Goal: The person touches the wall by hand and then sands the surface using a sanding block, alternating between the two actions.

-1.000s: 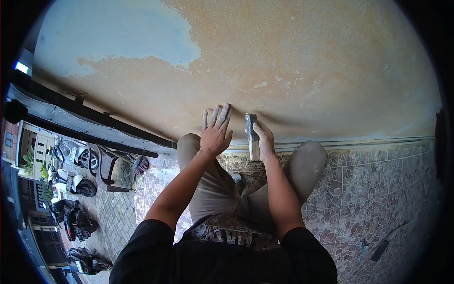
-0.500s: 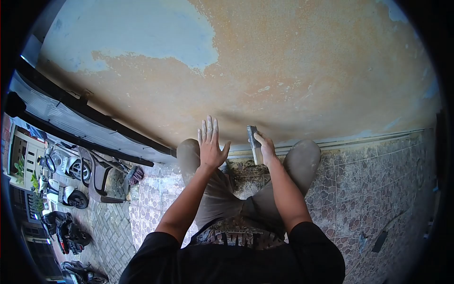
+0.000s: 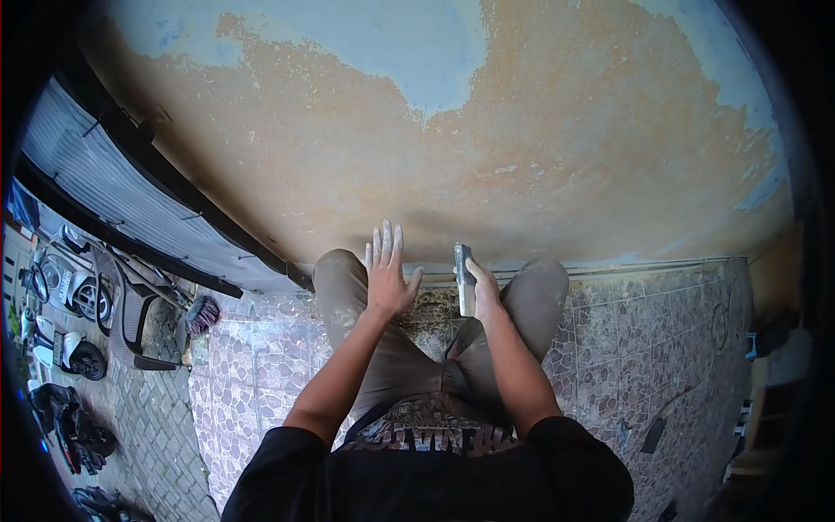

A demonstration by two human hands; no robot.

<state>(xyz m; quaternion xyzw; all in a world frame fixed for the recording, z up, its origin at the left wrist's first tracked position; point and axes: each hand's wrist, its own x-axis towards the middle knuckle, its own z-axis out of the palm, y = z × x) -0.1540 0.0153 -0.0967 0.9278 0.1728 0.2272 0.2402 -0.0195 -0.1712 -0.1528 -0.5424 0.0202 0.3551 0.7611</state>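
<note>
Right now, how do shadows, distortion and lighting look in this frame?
Head view: soft, blurry-edged shadows on the wall near both hands; wide-angle curvature bows the tiled floor towards the right; corners fall to black; the motorbikes at lower left look dark; no strong glare on the wall.

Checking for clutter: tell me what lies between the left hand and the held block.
Head view: no loose object shows between left hand and block, just wall, stained floor and fingertips of the right hand at the block's edge.
</note>
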